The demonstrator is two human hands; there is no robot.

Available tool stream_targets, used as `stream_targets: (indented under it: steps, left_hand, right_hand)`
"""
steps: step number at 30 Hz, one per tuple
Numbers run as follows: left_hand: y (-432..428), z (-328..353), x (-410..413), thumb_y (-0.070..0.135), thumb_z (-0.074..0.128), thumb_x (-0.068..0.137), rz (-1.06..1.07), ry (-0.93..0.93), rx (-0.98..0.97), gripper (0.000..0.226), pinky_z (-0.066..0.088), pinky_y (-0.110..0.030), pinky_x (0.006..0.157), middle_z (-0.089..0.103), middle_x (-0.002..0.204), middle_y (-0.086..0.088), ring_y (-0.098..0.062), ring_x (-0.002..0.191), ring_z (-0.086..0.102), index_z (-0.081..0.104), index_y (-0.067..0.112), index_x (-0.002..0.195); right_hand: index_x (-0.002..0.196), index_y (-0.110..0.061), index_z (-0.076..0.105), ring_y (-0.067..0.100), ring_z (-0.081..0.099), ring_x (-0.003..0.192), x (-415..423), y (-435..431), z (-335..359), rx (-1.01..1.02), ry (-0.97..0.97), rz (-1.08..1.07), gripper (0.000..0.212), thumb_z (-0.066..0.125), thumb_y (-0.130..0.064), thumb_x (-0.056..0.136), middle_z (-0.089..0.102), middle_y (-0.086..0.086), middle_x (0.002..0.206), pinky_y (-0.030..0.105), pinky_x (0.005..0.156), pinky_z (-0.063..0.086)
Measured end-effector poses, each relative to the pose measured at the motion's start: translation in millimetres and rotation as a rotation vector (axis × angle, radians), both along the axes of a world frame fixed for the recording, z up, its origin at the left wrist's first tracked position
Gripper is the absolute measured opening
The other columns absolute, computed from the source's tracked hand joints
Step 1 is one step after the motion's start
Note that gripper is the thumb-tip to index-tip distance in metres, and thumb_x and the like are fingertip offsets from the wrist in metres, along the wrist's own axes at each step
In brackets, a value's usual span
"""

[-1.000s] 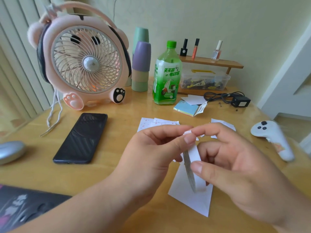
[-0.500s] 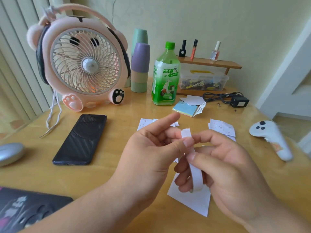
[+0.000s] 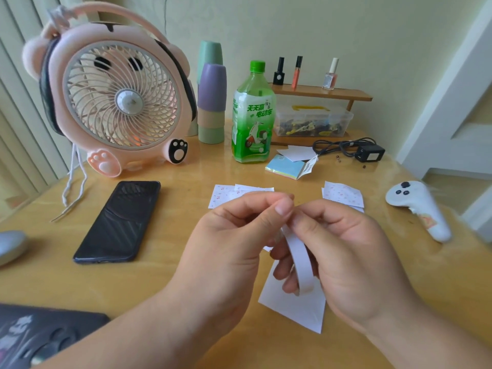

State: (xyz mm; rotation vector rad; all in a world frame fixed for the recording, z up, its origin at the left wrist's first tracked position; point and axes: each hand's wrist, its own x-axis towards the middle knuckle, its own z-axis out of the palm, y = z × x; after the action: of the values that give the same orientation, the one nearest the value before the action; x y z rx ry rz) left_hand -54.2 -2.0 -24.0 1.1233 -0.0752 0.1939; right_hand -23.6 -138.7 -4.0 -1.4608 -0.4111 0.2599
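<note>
The head camera looks down at the left hand [image 3: 234, 243] and the right hand [image 3: 346, 262], which meet above the wooden table [image 3: 165, 275]. Both hands pinch the top of a white paper strip [image 3: 298, 257] with thumb and finger. The strip hangs down in a curve. Under it a white paper sheet [image 3: 295, 307] lies flat on the table. A black phone [image 3: 119, 222] lies to the left, with a pink fan [image 3: 119, 102] behind it.

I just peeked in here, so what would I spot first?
Probably the hands in the middle: the left hand and the right hand pinch a white paper strip above the wooden table. Then the big pink bear-shaped fan at the back left, with a green bottle to its right.
</note>
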Motion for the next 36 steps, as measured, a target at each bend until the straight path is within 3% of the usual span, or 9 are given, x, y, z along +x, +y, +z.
stream_targets:
  steps: [3,11,16,19,22,26,28,32,36]
  left_hand:
    - [0,-1,2,0.022,0.080,0.075,0.053,0.018,-0.029,0.026,0.039,-0.042,0.062,0.059,0.074,-0.005,-0.028,0.065,0.045,0.078,0.006,0.095]
    - [-2,2,1,0.014,0.088,0.069,0.113,0.007,-0.033,0.020,0.040,-0.034,0.052,0.056,0.062,-0.009,-0.029,0.058,0.044,0.077,0.006,0.084]
    - [-4,9,-2,0.020,0.086,0.062,0.210,-0.036,0.058,0.016,0.045,-0.031,0.052,0.056,0.057,-0.008,-0.024,0.051,0.050,0.080,0.015,0.075]
    - [-5,10,-3,0.022,0.080,0.067,0.271,-0.019,0.083,0.008,0.047,-0.029,0.052,0.064,0.061,-0.008,-0.024,0.050,0.053,0.080,0.015,0.072]
    - [-5,8,-2,0.007,0.079,0.079,0.344,0.008,0.186,0.014,0.053,-0.027,0.057,0.072,0.068,-0.003,-0.019,0.059,0.064,0.079,0.016,0.067]
    - [-8,11,-2,0.006,0.079,0.077,0.386,0.069,0.255,0.012,0.054,-0.016,0.062,0.076,0.071,0.001,-0.009,0.065,0.070,0.080,0.015,0.070]
    - [-9,13,-1,0.007,0.080,0.078,0.394,0.122,0.232,0.015,0.056,-0.016,0.063,0.077,0.072,0.004,-0.006,0.068,0.071,0.080,0.020,0.070]
    - [2,6,10,0.016,0.084,0.079,0.374,0.348,0.124,0.007,0.053,-0.026,0.053,0.067,0.060,0.005,-0.015,0.056,0.060,0.081,0.019,0.074]
    - [15,-1,19,0.024,0.086,0.076,0.336,0.377,0.052,0.008,0.049,-0.032,0.076,0.072,0.079,-0.001,-0.018,0.074,0.056,0.083,0.020,0.083]
  right_hand:
    - [0.075,-0.006,0.071,0.033,0.063,0.050,2,0,-2,-0.019,-0.033,-0.024,0.025,0.078,-0.028,0.084,0.067,0.019,0.066,0.032,0.043,0.050]
    - [0.079,-0.010,0.073,0.033,0.064,0.051,2,0,-7,-0.017,-0.004,0.016,0.023,0.068,-0.032,0.082,0.068,0.018,0.065,0.034,0.045,0.051]
    - [0.122,-0.023,0.063,0.032,0.061,0.045,-1,2,-3,-0.038,0.017,-0.005,0.047,0.075,-0.039,0.080,0.068,0.016,0.063,0.032,0.043,0.048]
    - [0.087,-0.019,0.077,0.030,0.061,0.044,-1,1,-4,-0.073,-0.082,-0.027,0.015,0.068,-0.032,0.089,0.068,0.014,0.061,0.033,0.043,0.047]
    - [0.068,-0.011,0.073,0.025,0.063,0.044,-3,3,-5,-0.139,-0.136,-0.061,0.027,0.069,-0.023,0.092,0.067,0.010,0.055,0.030,0.045,0.048]
    - [0.063,-0.006,0.068,0.021,0.060,0.039,-3,4,-8,-0.217,-0.297,-0.194,0.029,0.069,-0.013,0.090,0.062,0.007,0.048,0.027,0.038,0.043]
    - [0.058,-0.004,0.060,0.024,0.053,0.039,-4,4,-13,-0.299,-0.545,-0.246,0.032,0.070,-0.008,0.088,0.055,0.008,0.046,0.034,0.039,0.041]
    - [0.058,-0.009,0.060,0.018,0.043,0.046,-18,10,-15,-0.412,-0.973,-0.188,0.025,0.068,-0.006,0.082,0.045,-0.001,0.047,0.031,0.046,0.039]
    - [0.064,-0.015,0.065,0.019,0.047,0.049,0,-7,-3,-0.628,-0.870,-0.278,0.019,0.070,-0.016,0.083,0.050,0.001,0.051,0.032,0.047,0.043]
